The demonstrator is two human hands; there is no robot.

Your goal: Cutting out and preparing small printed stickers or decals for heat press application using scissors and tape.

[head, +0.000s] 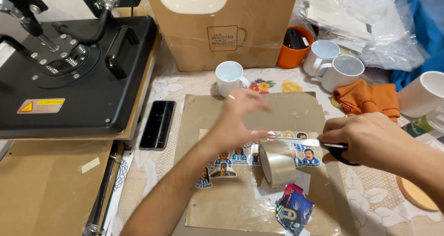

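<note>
**Cutting tape over the sticker sheet**

My right hand [370, 139] is closed on scissors [323, 146], blades pointing left over the clear tape roll [276, 163]. My left hand [240, 120] is open, fingers blurred, gripping nothing I can see. Best practice, I judge: keep fingers clear of the blades. The roll stands on edge on brown cardboard [222, 199] on the counter, touching the printed stickers [222, 164].

Four white ceramic mugs [230, 77] before me, one orange plastic cup [293, 49], one clear tape roll [276, 163], one black phone [157, 124], one black heat press [74, 65], one brown cardboard box [226, 28], one orange cloth [367, 99]
</note>
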